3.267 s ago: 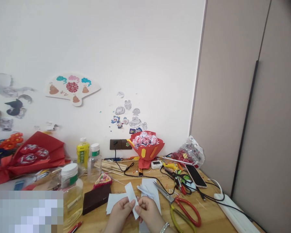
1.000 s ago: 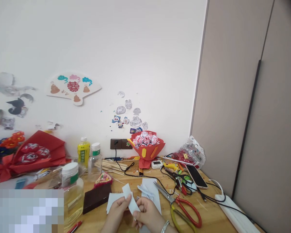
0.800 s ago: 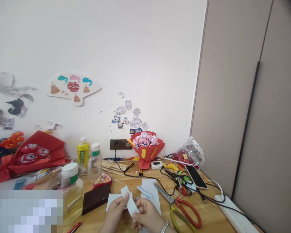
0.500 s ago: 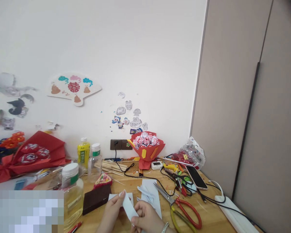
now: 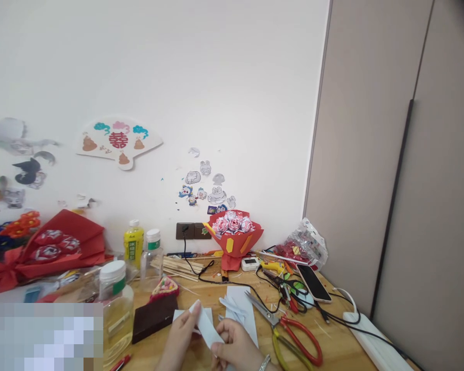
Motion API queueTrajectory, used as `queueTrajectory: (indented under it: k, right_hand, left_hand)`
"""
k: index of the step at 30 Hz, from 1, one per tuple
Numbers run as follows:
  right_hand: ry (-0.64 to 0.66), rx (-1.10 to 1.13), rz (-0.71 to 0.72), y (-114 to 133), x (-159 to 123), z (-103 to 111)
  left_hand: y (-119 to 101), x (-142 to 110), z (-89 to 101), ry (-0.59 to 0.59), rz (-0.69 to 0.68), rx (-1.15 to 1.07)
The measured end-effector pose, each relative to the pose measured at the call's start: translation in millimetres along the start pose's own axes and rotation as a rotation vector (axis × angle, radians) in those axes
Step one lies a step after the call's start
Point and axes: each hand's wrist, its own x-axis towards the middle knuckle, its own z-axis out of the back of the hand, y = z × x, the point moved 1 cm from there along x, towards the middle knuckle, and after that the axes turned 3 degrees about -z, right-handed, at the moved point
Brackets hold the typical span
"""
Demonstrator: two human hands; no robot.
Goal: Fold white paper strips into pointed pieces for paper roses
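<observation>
Both my hands hold one white paper strip [image 5: 206, 325] low over the wooden table [image 5: 332, 340], at the bottom middle of the view. My left hand [image 5: 181, 340] pinches the strip's upper left end between thumb and fingers. My right hand [image 5: 237, 350], with a bracelet at the wrist, pinches the lower right end. The strip slants from upper left to lower right. More white paper sheets [image 5: 242, 309] lie flat just behind the hands.
Red-handled scissors [image 5: 290, 332] lie right of my hands, with a phone [image 5: 312, 282], pliers and cables beyond. A brown box [image 5: 153, 317], a clear jar [image 5: 115, 309], bottles [image 5: 133, 245], wooden sticks [image 5: 180, 267] and red paper bouquets [image 5: 234, 237] crowd the back and left.
The strip has tilted from nearly upright to slanting, its top end swinging left. My left hand slid up to that end and my right hand dropped lower.
</observation>
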Motion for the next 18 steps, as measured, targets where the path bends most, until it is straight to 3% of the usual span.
queueTrajectory:
  k: [5, 12, 18]
  right_hand:
    - [-0.007, 0.008, -0.022, 1.0, 0.0, -1.3]
    - [-0.001, 0.012, 0.025, -1.8, 1.9, 2.5]
    - [-0.014, -0.006, 0.010, -3.0, 3.3, 2.9]
  left_hand:
    - [9.2, -1.6, -7.0, 0.112, -0.040, 0.175]
    - [18.9, -8.7, -10.4, 0.324, 0.028, 0.306]
    - [14.8, -12.1, -13.2, 0.178, -0.017, 0.346]
